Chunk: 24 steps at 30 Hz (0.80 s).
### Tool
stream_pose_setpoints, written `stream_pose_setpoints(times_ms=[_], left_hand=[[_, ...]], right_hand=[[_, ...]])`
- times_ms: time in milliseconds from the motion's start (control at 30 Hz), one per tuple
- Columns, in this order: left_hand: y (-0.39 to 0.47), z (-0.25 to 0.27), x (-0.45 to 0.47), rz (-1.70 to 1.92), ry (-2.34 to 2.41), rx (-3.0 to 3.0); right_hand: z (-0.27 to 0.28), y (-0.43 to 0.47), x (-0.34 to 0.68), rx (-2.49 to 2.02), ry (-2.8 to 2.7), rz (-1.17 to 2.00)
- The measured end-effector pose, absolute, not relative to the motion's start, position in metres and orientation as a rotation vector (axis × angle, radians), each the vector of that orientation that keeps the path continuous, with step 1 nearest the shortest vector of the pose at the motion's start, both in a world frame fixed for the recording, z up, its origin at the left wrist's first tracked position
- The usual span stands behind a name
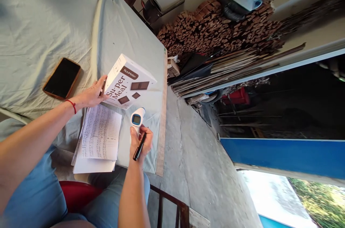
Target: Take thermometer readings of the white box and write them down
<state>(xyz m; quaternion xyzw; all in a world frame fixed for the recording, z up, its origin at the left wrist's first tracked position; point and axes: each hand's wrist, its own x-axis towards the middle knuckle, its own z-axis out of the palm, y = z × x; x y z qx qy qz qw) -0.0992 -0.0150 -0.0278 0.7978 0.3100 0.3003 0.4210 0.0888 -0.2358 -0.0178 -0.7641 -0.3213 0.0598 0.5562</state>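
Note:
My left hand (94, 93) is closed on the near left edge of a white "Super Meal" carton (126, 84), which stands tilted on the cloth-covered table. My right hand (141, 143) grips a white handheld infrared thermometer (137, 119) by its handle; the blue-rimmed screen faces me. A black pen (139, 146) is tucked between the fingers of that same hand. The thermometer's head is close to the carton's lower right side. Below the carton lies a stack of printed sheets (101, 134), filled with rows of small text. A smartphone (62, 78) in a brown case rests left of my left hand.
A pale cloth (48, 12) covers the table, whose wooden edge (162, 131) runs along the right. Beyond it is a concrete floor (194, 149). Stacked firewood (205, 27) and flat boards (237, 66) line the wall. A red seat (77, 194) shows under me.

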Motion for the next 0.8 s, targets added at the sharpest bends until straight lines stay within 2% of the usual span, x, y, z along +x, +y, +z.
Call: stream_pose_setpoints(times_ms=[100,267,467,633,800], left_hand=[[-0.016,-0.021,-0.104,0.602,0.883,2.078],[-0.026,-0.003,-0.107,0.447,1.076,2.231],[-0.043,0.022,-0.104,0.217,1.353,2.206],[-0.07,0.032,-0.103,0.031,1.306,2.32],[-0.1,0.023,-0.098,-0.082,0.973,2.47]], right_hand=[[-0.029,-0.25,0.119,-1.987,-0.815,0.009],[-0.046,-0.259,0.15,-2.207,-0.864,-0.002],[-0.035,-0.253,0.132,-2.086,-0.993,-0.244],[-0.03,-0.235,0.102,-1.862,-0.899,0.045],[-0.037,-0.203,0.082,-1.704,-0.897,0.285]])
